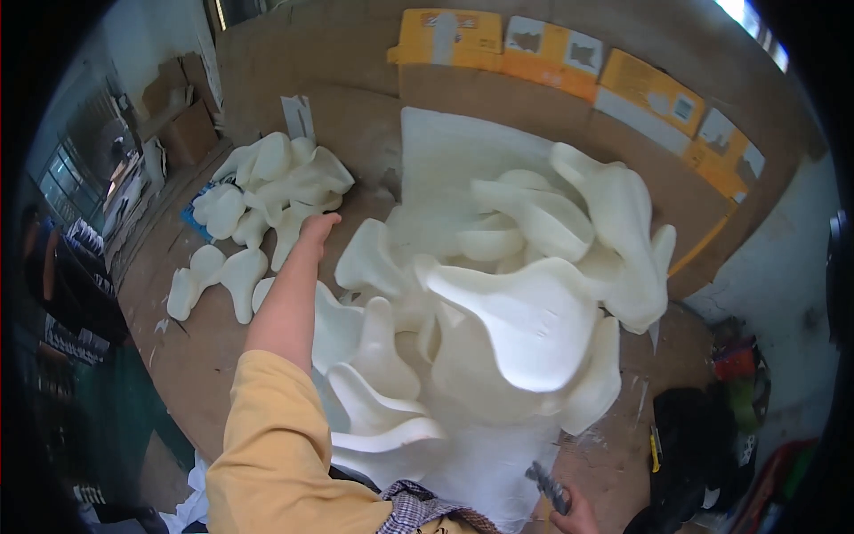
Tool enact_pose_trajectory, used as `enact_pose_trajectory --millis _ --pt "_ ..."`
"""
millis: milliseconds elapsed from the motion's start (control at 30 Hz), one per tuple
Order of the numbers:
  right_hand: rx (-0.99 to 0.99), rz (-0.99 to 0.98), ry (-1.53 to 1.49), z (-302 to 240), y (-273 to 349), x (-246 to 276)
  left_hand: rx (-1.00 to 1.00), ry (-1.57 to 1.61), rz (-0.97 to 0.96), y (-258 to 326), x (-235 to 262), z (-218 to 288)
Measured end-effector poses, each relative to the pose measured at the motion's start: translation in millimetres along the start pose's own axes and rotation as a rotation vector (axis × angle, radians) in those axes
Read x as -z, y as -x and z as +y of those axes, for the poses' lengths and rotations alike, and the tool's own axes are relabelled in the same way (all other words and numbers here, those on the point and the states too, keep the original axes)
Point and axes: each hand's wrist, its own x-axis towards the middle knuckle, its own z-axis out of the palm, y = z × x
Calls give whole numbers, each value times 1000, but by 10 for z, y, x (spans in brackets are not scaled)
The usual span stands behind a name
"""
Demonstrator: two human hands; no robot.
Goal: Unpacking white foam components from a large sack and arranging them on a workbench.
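Observation:
My left arm, in a yellow sleeve, stretches far forward. My left hand is at the near right side of a pile of white moulded foam pieces, touching or just beside a narrow foam piece. Most of its fingers are hidden, so its grip cannot be made out. Low in the picture, my right hand is closed around a dark grey hand tool whose kind is unclear. Ahead of it lies a bigger heap of curved foam pieces, with a broad, bright piece on top.
The heap rests partly on a white sheet over a brown tabletop. Cardboard panels with yellow-and-white box pieces stand behind. Two-lobed foam pieces lie left of my arm. Dark cloth and a yellow cutter are at right.

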Motion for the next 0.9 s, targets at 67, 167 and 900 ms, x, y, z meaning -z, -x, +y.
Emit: enact_pose_trajectory --millis 67,167,900 --pt "-261 -168 156 -62 -83 -243 -56 -135 27 -472 300 -290" --pt "-310 -257 451 -245 -449 -848 8 -412 -251 -1052 570 -604" --pt "233 -151 -360 -1913 145 -522 -314 450 -221 532 1180 115"
